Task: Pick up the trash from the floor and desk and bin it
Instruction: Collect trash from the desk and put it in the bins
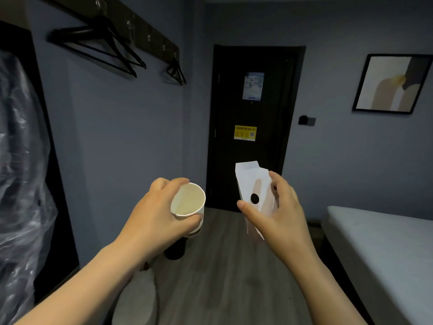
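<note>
Currently, left hand [154, 214]: fingers and thumb are curled round a paper cup [187, 202], gripping its side wall just under the rim.
Paper cup: white, tilted so the open mouth faces the camera; the inside looks empty. A second rim shows just below the first. Whether this is a nested cup cannot be told.
Right hand [281, 219]: grips a white carton [253, 181], thumb across the front face, fingers behind the right edge.
White carton: flattened, held roughly upright, top flap raised; one black round mark sits on the front face, just above the thumb.
Position of both items: in the air at about the same height, well apart from each other, in front of the door [276, 148].
Bin [175, 250]: dark, cylindrical, standing on the wooden floor [222, 266] against the left wall, directly below the left hand in this view; its upper part is hidden by the hand and cup.
Door: black, closed, carrying a yellow Wi-Fi sticker [245, 133] and, above it, a pale printed notice [253, 86].
Left wall: black hangers [103, 50] on a dark rail; clear plastic sheeting [21, 184] at the frame edge.
Right side: bed [386, 249] with a pale cover; framed picture [391, 83] on the wall above it.
Lower frame: grey round stool [138, 299], beneath the left forearm.
</note>
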Action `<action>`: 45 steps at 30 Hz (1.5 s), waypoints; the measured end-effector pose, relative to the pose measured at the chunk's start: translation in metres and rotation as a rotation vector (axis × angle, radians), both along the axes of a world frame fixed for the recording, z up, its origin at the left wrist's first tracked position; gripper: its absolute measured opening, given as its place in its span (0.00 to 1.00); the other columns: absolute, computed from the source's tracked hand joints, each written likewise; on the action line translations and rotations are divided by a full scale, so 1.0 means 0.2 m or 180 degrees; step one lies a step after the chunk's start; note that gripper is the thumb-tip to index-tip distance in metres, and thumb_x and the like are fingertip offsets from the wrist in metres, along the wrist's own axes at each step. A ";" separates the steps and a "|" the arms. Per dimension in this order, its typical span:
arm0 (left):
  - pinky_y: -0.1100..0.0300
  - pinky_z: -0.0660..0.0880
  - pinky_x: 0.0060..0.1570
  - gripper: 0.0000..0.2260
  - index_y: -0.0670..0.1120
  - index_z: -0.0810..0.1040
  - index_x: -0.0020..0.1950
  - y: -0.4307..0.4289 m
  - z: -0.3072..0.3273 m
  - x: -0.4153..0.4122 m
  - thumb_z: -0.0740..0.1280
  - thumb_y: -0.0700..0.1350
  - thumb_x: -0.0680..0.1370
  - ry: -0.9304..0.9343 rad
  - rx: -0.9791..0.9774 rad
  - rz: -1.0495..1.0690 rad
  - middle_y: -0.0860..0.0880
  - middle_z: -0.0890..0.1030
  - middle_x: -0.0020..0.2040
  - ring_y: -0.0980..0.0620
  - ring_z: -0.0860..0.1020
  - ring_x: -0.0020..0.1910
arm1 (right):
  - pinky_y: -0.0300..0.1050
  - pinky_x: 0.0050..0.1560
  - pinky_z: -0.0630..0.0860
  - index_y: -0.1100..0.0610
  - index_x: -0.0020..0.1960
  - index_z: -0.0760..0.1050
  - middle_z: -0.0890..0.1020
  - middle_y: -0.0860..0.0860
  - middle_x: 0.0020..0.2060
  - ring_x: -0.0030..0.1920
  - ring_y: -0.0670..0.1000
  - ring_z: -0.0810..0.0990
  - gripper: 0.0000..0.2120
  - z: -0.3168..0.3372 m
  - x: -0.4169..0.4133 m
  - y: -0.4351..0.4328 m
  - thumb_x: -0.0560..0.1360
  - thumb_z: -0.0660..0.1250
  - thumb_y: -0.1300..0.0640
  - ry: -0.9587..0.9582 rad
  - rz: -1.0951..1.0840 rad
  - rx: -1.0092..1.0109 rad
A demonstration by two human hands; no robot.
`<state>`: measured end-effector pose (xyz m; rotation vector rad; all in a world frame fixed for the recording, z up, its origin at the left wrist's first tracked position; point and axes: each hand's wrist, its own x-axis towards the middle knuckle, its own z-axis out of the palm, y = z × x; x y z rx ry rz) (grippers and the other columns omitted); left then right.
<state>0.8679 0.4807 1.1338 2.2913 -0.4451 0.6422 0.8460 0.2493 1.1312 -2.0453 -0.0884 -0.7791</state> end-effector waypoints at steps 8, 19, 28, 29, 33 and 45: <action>0.71 0.66 0.42 0.28 0.63 0.66 0.66 0.05 -0.03 0.81 0.70 0.60 0.67 0.0063 -0.0067 0.0095 0.61 0.66 0.54 0.58 0.71 0.51 | 0.46 0.62 0.73 0.42 0.73 0.59 0.66 0.40 0.68 0.63 0.40 0.66 0.39 -0.02 0.80 0.04 0.67 0.72 0.41 0.0002 0.0020 -0.0067; 0.63 0.68 0.49 0.30 0.61 0.67 0.67 0.04 -0.10 1.83 0.70 0.60 0.66 0.0269 -0.0014 0.0084 0.60 0.66 0.55 0.57 0.71 0.54 | 0.46 0.59 0.74 0.42 0.72 0.60 0.67 0.39 0.68 0.62 0.41 0.67 0.37 -0.09 1.78 0.03 0.68 0.73 0.43 0.0161 -0.0062 -0.0019; 0.64 0.69 0.46 0.30 0.60 0.66 0.68 -0.11 -0.19 2.58 0.70 0.59 0.68 0.0419 0.0033 0.0445 0.58 0.67 0.56 0.55 0.71 0.53 | 0.44 0.57 0.74 0.42 0.72 0.61 0.67 0.41 0.68 0.61 0.42 0.68 0.39 -0.23 2.66 -0.14 0.66 0.74 0.42 0.0252 0.0127 -0.0021; 0.63 0.69 0.47 0.30 0.60 0.66 0.68 -0.13 -0.19 2.65 0.71 0.58 0.68 0.0463 0.0037 0.0485 0.57 0.67 0.57 0.55 0.71 0.53 | 0.44 0.57 0.73 0.42 0.72 0.60 0.67 0.41 0.68 0.61 0.42 0.68 0.39 -0.24 2.75 -0.16 0.66 0.74 0.41 0.0285 0.0167 0.0001; 0.64 0.68 0.45 0.29 0.59 0.65 0.68 -0.21 -0.21 2.93 0.72 0.57 0.69 0.0521 0.0052 0.0681 0.58 0.66 0.57 0.56 0.70 0.52 | 0.43 0.59 0.73 0.42 0.72 0.60 0.67 0.40 0.68 0.62 0.41 0.67 0.39 -0.25 3.12 -0.24 0.66 0.74 0.40 0.0320 0.0400 -0.0037; 0.63 0.68 0.46 0.31 0.58 0.65 0.67 -0.19 -0.42 3.61 0.73 0.56 0.67 0.0901 0.0206 0.0941 0.58 0.67 0.58 0.56 0.69 0.53 | 0.39 0.52 0.70 0.44 0.71 0.62 0.69 0.41 0.67 0.59 0.41 0.67 0.39 -0.52 3.90 -0.25 0.65 0.72 0.37 0.0642 0.0677 -0.0153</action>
